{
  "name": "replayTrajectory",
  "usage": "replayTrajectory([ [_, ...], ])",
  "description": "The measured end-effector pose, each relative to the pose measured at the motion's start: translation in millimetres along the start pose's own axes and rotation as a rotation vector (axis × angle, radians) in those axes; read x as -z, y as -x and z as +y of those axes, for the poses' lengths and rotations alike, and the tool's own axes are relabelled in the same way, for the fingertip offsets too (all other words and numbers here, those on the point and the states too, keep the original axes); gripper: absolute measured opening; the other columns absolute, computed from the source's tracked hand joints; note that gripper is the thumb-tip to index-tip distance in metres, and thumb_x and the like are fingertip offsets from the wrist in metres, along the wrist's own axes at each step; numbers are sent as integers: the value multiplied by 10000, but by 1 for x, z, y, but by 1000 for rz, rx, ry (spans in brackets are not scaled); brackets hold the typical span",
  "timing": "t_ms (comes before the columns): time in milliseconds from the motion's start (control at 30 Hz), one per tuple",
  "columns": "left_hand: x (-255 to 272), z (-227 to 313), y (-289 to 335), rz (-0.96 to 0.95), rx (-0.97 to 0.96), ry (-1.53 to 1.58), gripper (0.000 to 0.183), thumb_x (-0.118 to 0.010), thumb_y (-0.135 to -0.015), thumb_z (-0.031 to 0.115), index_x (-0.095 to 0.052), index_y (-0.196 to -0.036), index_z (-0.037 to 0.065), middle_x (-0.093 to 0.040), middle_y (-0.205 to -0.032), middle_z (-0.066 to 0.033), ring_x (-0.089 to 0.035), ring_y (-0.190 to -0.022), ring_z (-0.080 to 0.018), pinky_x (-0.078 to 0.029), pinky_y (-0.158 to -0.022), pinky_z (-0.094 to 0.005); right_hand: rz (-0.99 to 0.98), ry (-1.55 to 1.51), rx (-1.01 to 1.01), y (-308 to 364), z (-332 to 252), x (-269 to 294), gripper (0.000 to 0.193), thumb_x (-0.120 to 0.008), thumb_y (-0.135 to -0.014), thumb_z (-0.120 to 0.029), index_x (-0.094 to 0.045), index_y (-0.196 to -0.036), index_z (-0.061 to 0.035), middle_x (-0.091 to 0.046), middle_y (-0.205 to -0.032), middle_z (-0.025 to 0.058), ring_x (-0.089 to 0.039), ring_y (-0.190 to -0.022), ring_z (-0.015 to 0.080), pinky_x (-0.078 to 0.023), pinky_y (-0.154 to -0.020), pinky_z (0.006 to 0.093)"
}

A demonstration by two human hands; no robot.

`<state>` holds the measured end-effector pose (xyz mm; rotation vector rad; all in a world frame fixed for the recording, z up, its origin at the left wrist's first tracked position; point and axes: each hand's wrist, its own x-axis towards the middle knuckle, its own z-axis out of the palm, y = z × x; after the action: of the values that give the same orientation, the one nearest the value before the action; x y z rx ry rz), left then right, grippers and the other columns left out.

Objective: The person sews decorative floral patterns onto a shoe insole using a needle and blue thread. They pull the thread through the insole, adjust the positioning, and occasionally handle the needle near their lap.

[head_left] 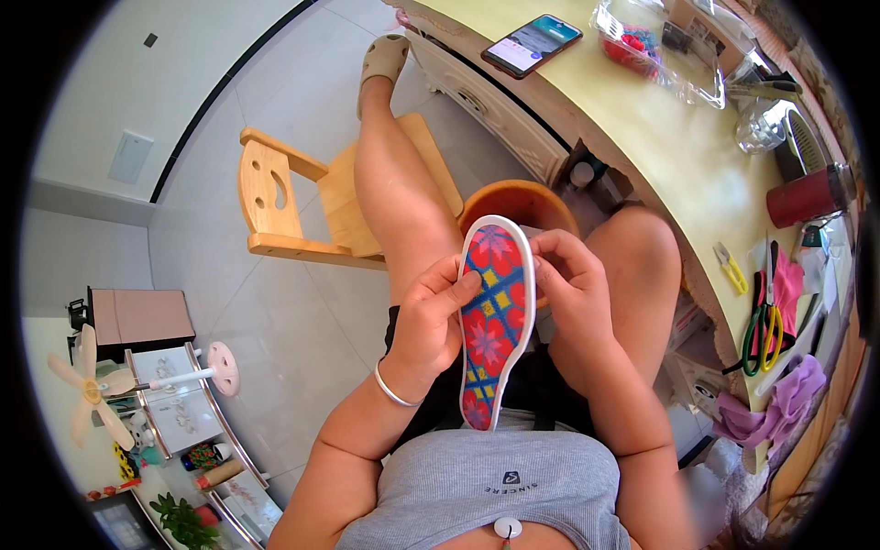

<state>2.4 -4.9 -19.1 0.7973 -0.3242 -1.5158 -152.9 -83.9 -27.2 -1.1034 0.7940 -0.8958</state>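
Note:
An embroidered insole [490, 321] with red flowers, blue lattice lines, yellow squares and a white border is held upright over my lap. My left hand [433, 313] grips its left edge, the thumb pressed flat on the patterned face. At the upper right edge, my right hand [576, 280] pinches the white border between thumb and fingers. Whether a needle or thread sits in that pinch is too small to make out. The back of the insole is hidden from view.
A small wooden chair [344, 188] supports my outstretched leg. Behind the insole stands a round wooden bucket [518, 197]. The table at right bears a phone [533, 44], a clear plastic box [655, 55], yellow snips [731, 268], scissors [763, 325], a red flask [807, 196] and purple cloth [779, 408].

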Motion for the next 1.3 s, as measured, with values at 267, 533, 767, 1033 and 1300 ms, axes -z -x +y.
replayTrajectory([
  [267,24,-28,-18,-419,152,575,308,-499,-944,383,-495,-799,111,-487,-629,-13,-354,-550,-124,-283,-518,-251,46,481,694,8,-17,-25,142,-629,-755,50,-627,-860,-45,-592,-796,71,-579,-715,273,-471,-646,368],
  [533,27,-38,-14,-429,239,716,322,-407,-998,349,-481,-794,112,-460,-579,-20,-353,-522,-122,-287,-499,-243,38,631,830,12,-8,-25,207,-679,-660,-20,-609,-849,-66,-577,-787,19,-536,-676,212,-413,-608,331],
  [767,23,-41,-12,-416,257,736,308,-412,-999,337,-480,-802,111,-461,-581,-20,-361,-522,-124,-294,-500,-246,57,629,846,13,-8,-23,241,-697,-624,-25,-602,-844,-55,-563,-778,20,-528,-675,207,-406,-605,330],
  [1033,19,-41,-11,-391,250,724,293,-417,-1001,323,-479,-810,110,-462,-582,-21,-369,-523,-126,-303,-502,-249,28,643,834,15,-10,-22,232,-697,-615,-23,-606,-825,-60,-559,-778,23,-534,-693,209,-407,-608,329],
  [1300,4,-9,-8,-257,84,150,265,-578,-941,221,-585,-1093,4,-639,-820,-77,-582,-727,-174,-478,-677,-281,-21,411,494,11,-5,-4,136,-630,-741,57,-602,-851,-18,-578,-825,91,-573,-751,265,-468,-663,347],
])
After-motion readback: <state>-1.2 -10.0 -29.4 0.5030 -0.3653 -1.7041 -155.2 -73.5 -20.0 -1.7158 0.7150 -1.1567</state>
